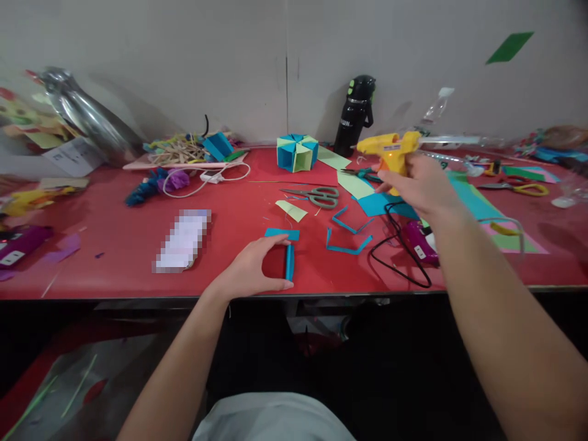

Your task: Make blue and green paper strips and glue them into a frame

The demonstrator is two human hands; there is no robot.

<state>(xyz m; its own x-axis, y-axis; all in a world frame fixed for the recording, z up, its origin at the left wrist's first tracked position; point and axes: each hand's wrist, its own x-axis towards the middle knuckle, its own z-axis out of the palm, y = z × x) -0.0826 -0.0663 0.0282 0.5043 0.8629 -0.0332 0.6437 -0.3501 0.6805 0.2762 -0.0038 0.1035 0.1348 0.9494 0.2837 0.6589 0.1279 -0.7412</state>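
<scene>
My left hand (255,266) rests near the front edge of the red table, its thumb and fingers around a small blue paper piece (290,263). A flat blue strip (282,234) lies at the far end of that piece, under the fingertips. On the right, my right hand (420,184) grips a yellow glue gun (390,149) above the table, nozzle pointing left. Two bent blue paper strips (349,249) lie between my hands. Farther back stands a blue and pale green folded paper shape (297,153).
Grey-handled scissors (323,196) and a pale green scrap (291,211) lie mid-table. A phone (182,241) is at left. A black bottle (355,116) stands at the back, a metal jug (92,119) at back left. A black cord (395,274) loops near the right forearm.
</scene>
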